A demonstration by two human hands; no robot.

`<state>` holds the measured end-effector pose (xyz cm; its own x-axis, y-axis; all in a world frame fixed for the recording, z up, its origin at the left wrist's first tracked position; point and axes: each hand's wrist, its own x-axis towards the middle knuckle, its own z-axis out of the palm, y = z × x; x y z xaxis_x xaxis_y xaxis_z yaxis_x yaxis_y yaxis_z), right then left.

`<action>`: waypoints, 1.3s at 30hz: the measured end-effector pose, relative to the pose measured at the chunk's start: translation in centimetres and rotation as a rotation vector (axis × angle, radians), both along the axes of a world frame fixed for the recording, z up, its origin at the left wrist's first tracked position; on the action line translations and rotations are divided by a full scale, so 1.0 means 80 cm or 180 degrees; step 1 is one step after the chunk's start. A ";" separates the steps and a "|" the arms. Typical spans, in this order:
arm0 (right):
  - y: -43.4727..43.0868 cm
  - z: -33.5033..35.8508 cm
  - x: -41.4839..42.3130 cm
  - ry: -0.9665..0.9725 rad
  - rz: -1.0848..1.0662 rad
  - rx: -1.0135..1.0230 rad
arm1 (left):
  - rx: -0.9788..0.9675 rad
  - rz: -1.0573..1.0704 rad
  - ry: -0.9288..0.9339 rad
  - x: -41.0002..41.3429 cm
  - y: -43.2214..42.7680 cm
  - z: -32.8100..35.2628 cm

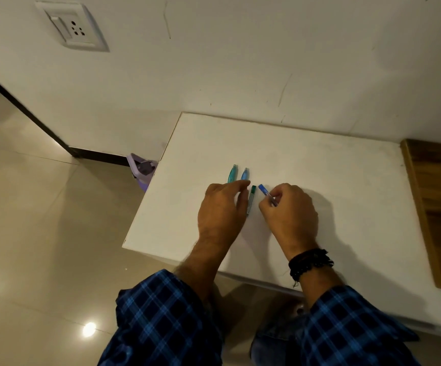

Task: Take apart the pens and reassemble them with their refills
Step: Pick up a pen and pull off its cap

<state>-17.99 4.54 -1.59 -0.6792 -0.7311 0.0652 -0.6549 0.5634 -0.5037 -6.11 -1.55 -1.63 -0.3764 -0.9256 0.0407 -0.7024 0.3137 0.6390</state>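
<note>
Pens apart on the white table; we hold one blue-ended refill, the rest lie loose.

Our right hand (288, 207) is pinched shut on a thin blue-capped plastic refill (267, 194), tilted up off the top. Our left hand (220, 207) lies flat with fingers reaching over the lower ends of a translucent teal pen barrel (232, 174) and a translucent blue pen barrel (244, 174); we cannot tell whether it grips either. A slim green-ended clear refill (251, 199) lies between the hands. Risks, as we judge them: round parts rolling when the left hand shifts, and colours getting crossed, since the barrels sit side by side. The smooth white laminate table (333, 167) butts a scuffed white wall (240, 62); wooden board (436, 207) at right, glossy tiled floor (42, 233) at left, a wall socket (72, 26) above it, room dim.
</note>
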 end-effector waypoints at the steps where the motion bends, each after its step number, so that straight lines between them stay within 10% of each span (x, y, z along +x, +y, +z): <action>1: 0.000 0.002 0.001 -0.0057 0.0123 -0.0205 | 0.0229 0.0049 0.0289 0.000 -0.002 0.000; 6: 0.003 0.006 0.004 -0.0095 0.0624 -0.0669 | 0.1030 0.0060 0.1331 -0.001 -0.008 0.001; 25: 0.002 0.006 -0.007 0.0131 0.0795 -0.1124 | 0.1906 0.0191 0.2166 -0.012 -0.020 0.014; 39: -0.002 0.014 -0.006 -0.1144 0.0495 -0.1602 | 0.1859 0.0220 0.2494 -0.010 -0.021 0.019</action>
<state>-18.43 4.37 -0.48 -0.6109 -0.7622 0.2141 -0.4508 0.1125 -0.8855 -6.95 -3.24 -0.13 -0.3824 -0.8985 -0.2155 -0.0178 -0.2261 0.9739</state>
